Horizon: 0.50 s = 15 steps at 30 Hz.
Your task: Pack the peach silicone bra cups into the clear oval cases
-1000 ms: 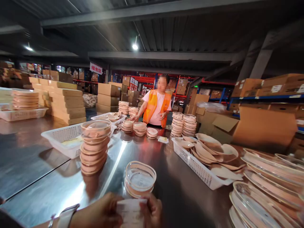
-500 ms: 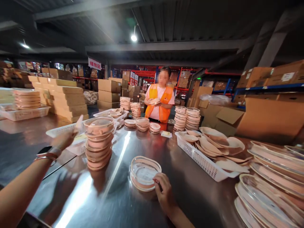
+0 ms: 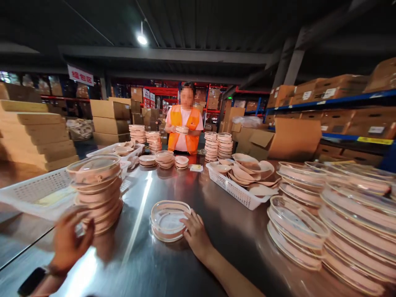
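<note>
An oval pinkish container (image 3: 168, 235) with a clear lid sits on the metal table in front of me. My right hand (image 3: 196, 235) holds its right edge, fingertips on the lid's rim. My left hand (image 3: 72, 237), somewhat blurred, hovers over the table beside a tall stack of the same lidded containers (image 3: 100, 198). Its thumb and curved fingers are apart, and I see nothing between them. Behind that stack, a white perforated basket (image 3: 37, 185) holds a pale yellowish item (image 3: 57, 196).
Loose pinkish dishes (image 3: 244, 169) fill a white basket (image 3: 235, 189) to the right. More lidded stacks (image 3: 355, 222) crowd the table's right side. Across the table, a person in an orange vest (image 3: 184, 128) holds a container. Cardboard boxes (image 3: 34, 132) are piled at the left.
My left hand has come back from the basket toward me, its fingers now apart. The view has turned right. My right hand stays at the container's edge.
</note>
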Tool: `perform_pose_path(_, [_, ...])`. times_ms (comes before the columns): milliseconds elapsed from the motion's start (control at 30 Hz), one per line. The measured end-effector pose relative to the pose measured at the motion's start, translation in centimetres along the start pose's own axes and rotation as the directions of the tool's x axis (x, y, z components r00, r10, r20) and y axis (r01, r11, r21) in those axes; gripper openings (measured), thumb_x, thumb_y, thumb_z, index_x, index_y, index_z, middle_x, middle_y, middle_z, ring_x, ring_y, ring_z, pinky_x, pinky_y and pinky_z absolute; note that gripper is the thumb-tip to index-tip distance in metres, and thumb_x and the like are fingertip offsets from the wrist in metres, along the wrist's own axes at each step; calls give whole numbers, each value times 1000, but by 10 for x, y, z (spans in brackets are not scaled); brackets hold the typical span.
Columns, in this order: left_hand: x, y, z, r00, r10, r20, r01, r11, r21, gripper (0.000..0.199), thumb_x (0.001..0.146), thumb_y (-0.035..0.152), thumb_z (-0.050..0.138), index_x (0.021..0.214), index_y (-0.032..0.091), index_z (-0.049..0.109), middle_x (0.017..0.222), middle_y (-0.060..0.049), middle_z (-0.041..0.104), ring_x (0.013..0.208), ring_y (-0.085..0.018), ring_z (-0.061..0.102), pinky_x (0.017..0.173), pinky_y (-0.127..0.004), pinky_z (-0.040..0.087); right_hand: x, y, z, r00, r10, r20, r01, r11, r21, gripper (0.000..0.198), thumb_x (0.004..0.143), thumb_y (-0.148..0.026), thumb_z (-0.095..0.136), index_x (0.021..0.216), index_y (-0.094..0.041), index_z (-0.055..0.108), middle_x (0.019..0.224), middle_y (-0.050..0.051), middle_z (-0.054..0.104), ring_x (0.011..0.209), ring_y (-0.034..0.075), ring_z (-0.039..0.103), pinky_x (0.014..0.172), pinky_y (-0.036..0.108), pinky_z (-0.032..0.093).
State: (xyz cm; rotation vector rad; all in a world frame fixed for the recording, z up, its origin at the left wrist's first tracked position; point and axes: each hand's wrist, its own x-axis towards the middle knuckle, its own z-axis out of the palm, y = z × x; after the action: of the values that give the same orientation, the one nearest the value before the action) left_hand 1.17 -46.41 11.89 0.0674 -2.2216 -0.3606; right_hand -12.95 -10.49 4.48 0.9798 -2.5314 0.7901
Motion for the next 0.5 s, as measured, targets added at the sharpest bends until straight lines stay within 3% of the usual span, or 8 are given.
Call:
perform_pose_path(33, [4, 14, 14, 982, 170, 87, -167, 985, -37, 26, 88, 33, 56, 108, 31, 72, 110, -6, 74, 108, -30, 66, 98, -49, 54, 1, -1, -1, 1000, -10, -12, 10, 1000, 9, 53, 76, 5, 59, 115, -29, 72, 138, 6, 64, 139, 32, 47, 115, 64, 33])
perform_pose_path(100, [16, 45, 46, 814, 476, 332, -444, 879, -173, 31, 89, 36, 59, 118, 32, 70, 118, -5, 74, 113, -29, 66, 102, -51, 51, 2, -3, -5, 998, 8, -62, -5, 999, 46, 42, 80, 3, 60, 105, -27, 74, 129, 6, 69, 134, 31, 53, 115, 67, 29])
perform_pose_path(133, [22, 60, 63, 734, 534, 420, -472, 846, -249, 50, 84, 45, 67, 131, 30, 63, 128, -8, 70, 119, -31, 63, 106, -53, 48, 2, -3, -7, 994, 33, -103, -25, 997, 77, 35, 81, 1, 61, 99, -25, 75, 122, 6, 72, 130, 31, 56, 115, 67, 29])
perform_pose_path(200, [29, 84, 95, 672, 551, 494, -419, 834, -359, 86, 69, 51, 80, 145, 24, 50, 142, -12, 60, 128, -34, 57, 110, -52, 46, 3, 1, -10, 979, 85, -187, -61, 989, 132, 22, 85, -4, 61, 88, -22, 73, 103, 6, 76, 115, 28, 65, 113, 62, 35])
perform_pose_path(233, [29, 91, 111, 677, 532, 509, -374, 844, -385, 94, 65, 48, 83, 147, 21, 47, 146, -15, 56, 132, -36, 53, 112, -51, 45, 3, 4, -12, 969, 107, -224, -74, 986, 150, 20, 87, -7, 59, 85, -21, 72, 94, 5, 76, 105, 26, 69, 110, 58, 40])
perform_pose_path(300, [19, 97, 140, 722, 482, 496, -313, 867, -386, 86, 65, 31, 82, 145, 18, 51, 148, -16, 54, 136, -37, 49, 112, -50, 45, 4, 14, -15, 941, 157, -298, -101, 975, 196, 18, 92, -14, 53, 84, -21, 69, 87, 5, 74, 92, 24, 70, 103, 50, 48])
perform_pose_path(367, [2, 92, 166, 791, 445, 421, -305, 882, -359, 73, 68, 12, 70, 139, 20, 57, 150, -15, 52, 140, -35, 46, 113, -49, 45, 5, 25, -16, 921, 203, -333, -106, 952, 288, 15, 92, -24, 55, 97, -20, 69, 103, 10, 73, 102, 26, 68, 101, 46, 50])
perform_pose_path(500, [-27, 70, 210, 854, 407, 325, -318, 902, -294, 80, 63, 11, 70, 140, 30, 56, 151, -10, 52, 140, -36, 46, 114, -54, 43, 7, 38, -11, 994, 75, -79, -35, 907, 419, 61, 72, -33, 77, 129, -20, 62, 139, 16, 57, 128, 32, 55, 108, 44, 45])
